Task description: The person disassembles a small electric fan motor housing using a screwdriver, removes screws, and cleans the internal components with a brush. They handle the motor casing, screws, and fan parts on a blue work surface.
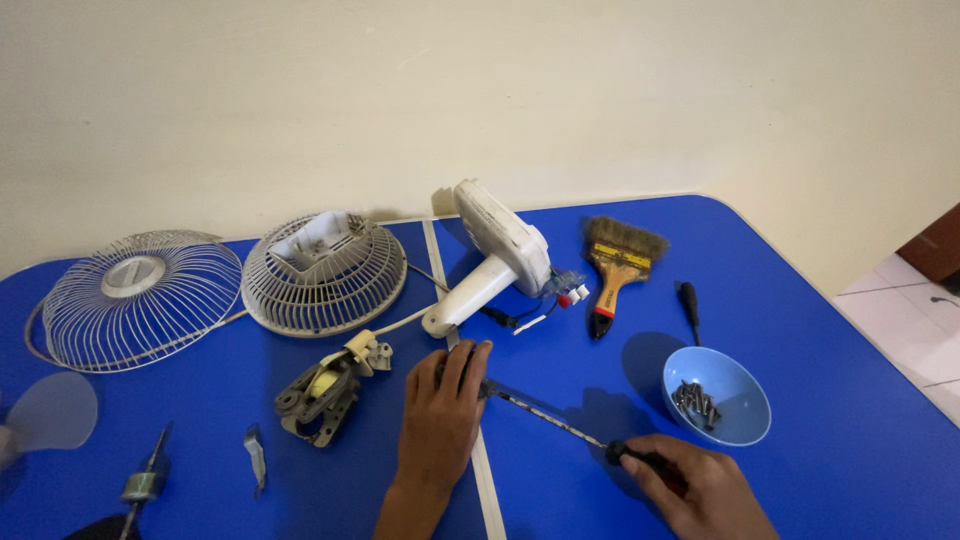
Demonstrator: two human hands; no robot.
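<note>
Worktop [820, 330], blue and wide with a pale seam strip running down its middle, carries everything. Two white wire fan guards lie at the far left: the front guard [135, 297] flat with its round hub up, the rear guard [324, 272] just beside it with a white plastic piece sitting in its bowl. Between them and the centre the white fan housing [497, 255] lies tipped on its side, loose wires with red and white connectors trailing from its neck. A translucent fan blade [48, 410] shows at the left edge. The grey motor part [322, 392] rests left of the seam, near a small metal clip [256, 455] and a short shaft [143, 482].

The left hand [442, 410] lies palm down on the seam, fingers pressing a small dark piece I cannot make out; its grip is flat rather than clenched. The right hand [695, 485] is clenched round the black handle of a long screwdriver [545, 412], whose shaft runs across the worktop to the left hand's fingertips.

A paintbrush [620, 265] lies beyond, a second black-handled screwdriver [689, 305] beside it, and a light blue bowl [735, 390] holds screws [697, 403] near the right hand.
</note>
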